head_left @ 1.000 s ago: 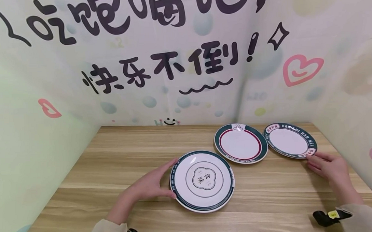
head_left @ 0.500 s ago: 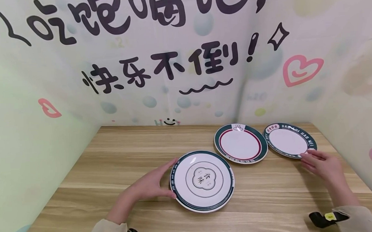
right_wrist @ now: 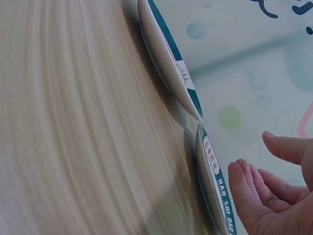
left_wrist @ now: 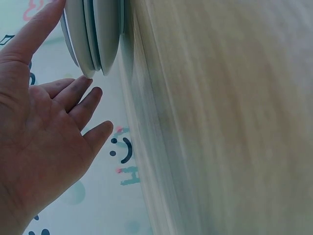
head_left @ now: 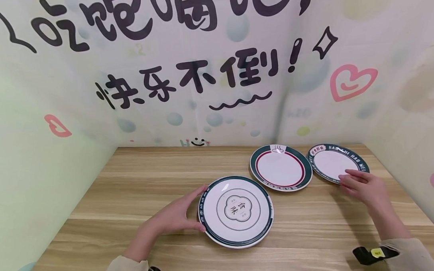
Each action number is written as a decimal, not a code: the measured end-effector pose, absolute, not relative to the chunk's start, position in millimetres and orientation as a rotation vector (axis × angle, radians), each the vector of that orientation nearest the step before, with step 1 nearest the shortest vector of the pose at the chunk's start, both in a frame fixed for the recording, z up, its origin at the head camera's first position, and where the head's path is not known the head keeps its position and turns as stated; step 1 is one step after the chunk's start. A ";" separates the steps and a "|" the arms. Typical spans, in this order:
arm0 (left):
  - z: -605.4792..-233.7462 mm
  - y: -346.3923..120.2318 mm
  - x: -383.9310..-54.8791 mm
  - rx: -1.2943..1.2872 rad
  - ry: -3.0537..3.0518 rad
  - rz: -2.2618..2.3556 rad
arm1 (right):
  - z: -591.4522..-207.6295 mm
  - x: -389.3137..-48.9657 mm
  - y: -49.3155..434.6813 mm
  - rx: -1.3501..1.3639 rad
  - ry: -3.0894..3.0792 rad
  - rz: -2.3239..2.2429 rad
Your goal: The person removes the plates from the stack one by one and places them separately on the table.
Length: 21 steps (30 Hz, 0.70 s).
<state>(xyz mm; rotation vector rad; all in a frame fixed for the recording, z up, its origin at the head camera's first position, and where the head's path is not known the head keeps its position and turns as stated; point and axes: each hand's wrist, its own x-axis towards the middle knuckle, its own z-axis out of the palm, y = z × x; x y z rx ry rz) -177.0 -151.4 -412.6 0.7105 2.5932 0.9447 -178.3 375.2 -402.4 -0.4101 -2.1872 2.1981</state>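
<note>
The left hand [head_left: 174, 216], thumb and fingers spread wide, touches the near-left rim of a plate stack [head_left: 237, 210] just to its right without gripping it. Loosely open and holding nothing, the right hand [head_left: 366, 188] is at the near edge of the lettered plate [head_left: 332, 161]. Between and beyond the hands sits the red-ringed plate [head_left: 280, 168], its steam emblem pointing away from them. All lie face up on the bench [head_left: 150, 173], round, with no long axis; the stack's characters are tilted.

The right hand [head_left: 366, 189] has shifted leftward along the near side of the lettered plate [head_left: 332, 161], whose near-right rim now lies behind the fingers [head_left: 352, 182].
</note>
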 end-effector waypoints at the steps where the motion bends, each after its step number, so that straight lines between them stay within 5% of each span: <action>1: -412.4 -151.2 -177.0 0.711 2.593 0.944 | -401.1 -178.6 372.9 -0.395 -2.179 2.210; 21: -413.3 -151.4 -178.8 0.744 2.599 0.941 | -394.6 -188.2 320.7 -0.233 -2.374 2.022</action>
